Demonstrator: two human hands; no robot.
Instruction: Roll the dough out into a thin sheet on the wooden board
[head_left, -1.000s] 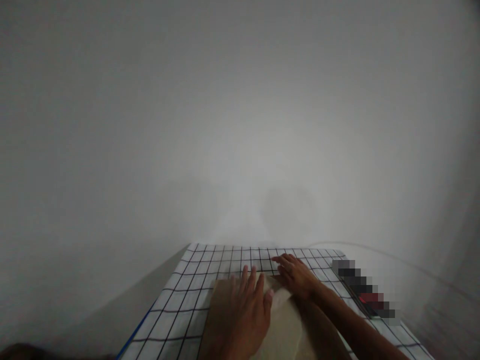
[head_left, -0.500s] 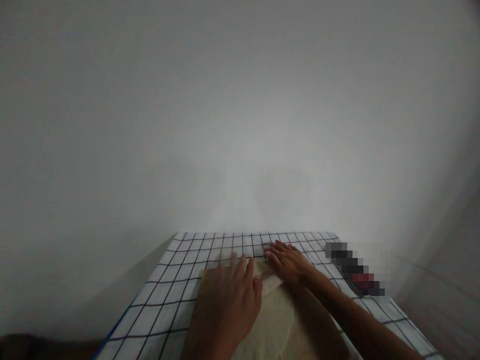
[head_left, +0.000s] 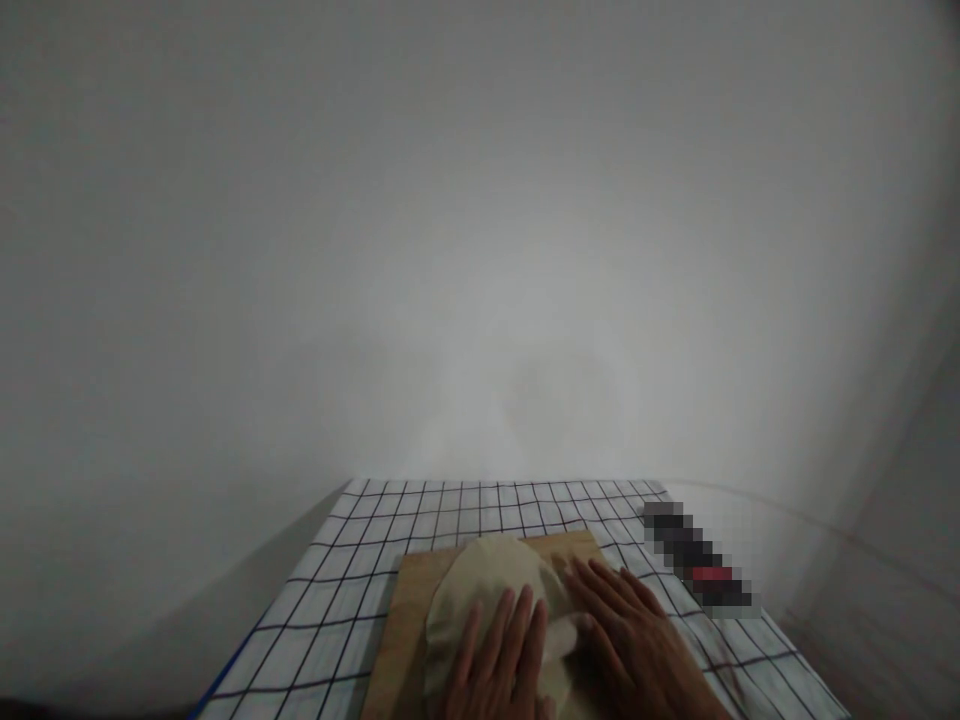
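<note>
A round, flattened sheet of pale dough (head_left: 491, 565) lies on a wooden board (head_left: 401, 605). Between my hands shows a short stretch of a pale rolling pin (head_left: 562, 637), its ends hidden beneath them. My left hand (head_left: 499, 660) rests over the pin and the dough, open, with its fingers stretched forward. On the pin's right part is my right hand (head_left: 630, 640), also open and flat, its fingers angled toward the board's far right corner. The near side of the dough is hidden by my hands and the picture's lower edge.
A white cloth with dark grid lines (head_left: 330, 600) covers the table. At its right edge lies a dark, partly red object (head_left: 697, 555), blurred out by pixels. A plain pale wall (head_left: 480, 250) rises behind the table.
Both hands and the rolling pin have come back toward me from the far side of the board. More of the dough's far part now shows.
</note>
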